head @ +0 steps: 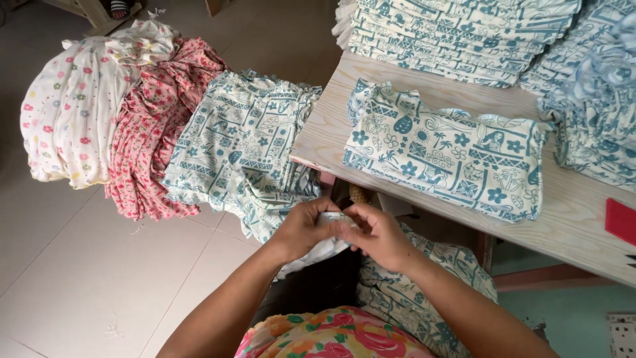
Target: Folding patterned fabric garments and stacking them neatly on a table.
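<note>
My left hand [301, 229] and my right hand [381, 235] meet just below the table's near edge, both pinching the same piece of white and teal printed cloth [331, 222]. The rest of that cloth hangs down over my lap [411, 292]. On the wooden table [576, 219] right above my hands lies a flat folded garment [444, 156] of the same teal print.
Stacks of teal-print pieces fill the table's far side [457, 33] and right side [589, 113]. A red flat object [621, 221] sits at the right edge. On the tiled floor at left lie heaps of teal-print [238, 146], red floral [156, 126] and white flowered cloth [79, 106].
</note>
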